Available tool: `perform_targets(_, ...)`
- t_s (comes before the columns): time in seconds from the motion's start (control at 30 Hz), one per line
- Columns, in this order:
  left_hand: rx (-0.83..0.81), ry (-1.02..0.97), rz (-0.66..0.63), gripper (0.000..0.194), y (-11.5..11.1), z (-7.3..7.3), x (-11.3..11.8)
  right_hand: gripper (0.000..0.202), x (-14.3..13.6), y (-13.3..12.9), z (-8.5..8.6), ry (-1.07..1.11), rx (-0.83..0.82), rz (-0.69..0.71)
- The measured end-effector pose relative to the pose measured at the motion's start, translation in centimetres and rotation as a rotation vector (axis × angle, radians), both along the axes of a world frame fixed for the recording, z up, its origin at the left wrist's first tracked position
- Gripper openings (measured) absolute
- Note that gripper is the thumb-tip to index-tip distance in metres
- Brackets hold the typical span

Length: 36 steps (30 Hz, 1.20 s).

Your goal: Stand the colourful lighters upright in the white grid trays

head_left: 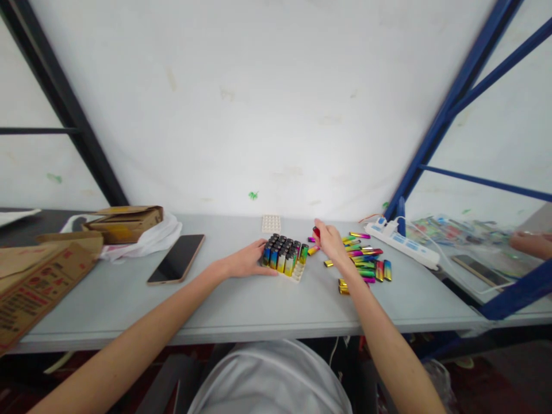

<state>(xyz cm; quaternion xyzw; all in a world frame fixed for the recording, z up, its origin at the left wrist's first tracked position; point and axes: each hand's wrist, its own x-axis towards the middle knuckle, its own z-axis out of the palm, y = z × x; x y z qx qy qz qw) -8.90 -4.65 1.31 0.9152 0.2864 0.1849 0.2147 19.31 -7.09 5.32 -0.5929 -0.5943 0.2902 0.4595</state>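
Several shiny, multicoloured lighters (282, 256) with dark tops stand upright in rows in a white holed tray (298, 272). My left hand (249, 260) is at the tray's left side, with its thumb along the front edge and its fingers behind, holding it. To the right of the tray, my right hand (329, 241) is closed in a pinch on a small red lighter (316, 232), mostly covered by the fingers. A loose pile of metallic coloured lighters (364, 261) lies beside and partly behind my right forearm.
A second white holed tray (271, 223) lies near the wall. On the left are a phone (177, 259), a plastic bag (166, 234) and cardboard boxes (56, 270). A white power strip (403, 244) lies by the blue frame (431, 132). Another person's hand (532, 244) shows at far right.
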Motion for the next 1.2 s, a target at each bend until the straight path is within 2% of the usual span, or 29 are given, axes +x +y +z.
perform_targets(0.1, 0.007, 0.003, -0.007, 0.059, 0.1, 0.0, 0.0, 0.059, 0.0, 0.1, -0.1, 0.008, -0.003, 0.014)
perform_targets(0.27, 0.013, 0.021, -0.005, 0.059, 0.0, 0.1, 0.1, 0.050, 0.3, 0.2, -0.5, -0.122, 0.090, 0.054)
perform_targets(0.4, 0.011, 0.013, 0.006, 0.063, -0.1, 0.1, 0.1, 0.056, 0.4, 0.2, -0.4, -0.135, 0.089, 0.062)
perform_targets(0.5, 0.016, 0.006, -0.003, 0.063, 0.0, 0.0, 0.0, 0.066, 0.3, -0.2, 0.0, -0.052, 0.064, 0.133)
perform_targets(0.6, 0.024, 0.009, -0.007, 0.063, 0.0, 0.0, 0.0, 0.070, 0.3, -0.9, 0.7, 0.007, 0.080, 0.265)
perform_targets(0.73, 0.020, 0.008, -0.004, 0.062, 0.1, 0.0, 0.0, 0.056, 0.9, -2.2, 2.0, -0.036, 0.110, 0.435)
perform_targets(0.83, 0.024, -0.004, -0.012, 0.062, 0.1, -0.1, 0.0, 0.039, 1.3, -3.0, 2.9, -0.144, 0.132, 0.503)
perform_targets(1.0, 0.029, 0.001, -0.010, 0.060, -0.1, 0.0, 0.0, 0.026, 1.7, -3.5, 3.5, -0.424, 0.240, 0.413)
perform_targets(1.07, 0.021, 0.007, -0.005, 0.059, -0.1, 0.0, 0.1, 0.023, 1.7, -3.5, 3.5, -0.509, 0.209, 0.401)
perform_targets(1.2, 0.021, -0.001, 0.005, 0.061, -0.1, -0.1, 0.1, 0.018, 1.4, -3.5, 3.2, -0.540, 0.121, 0.432)
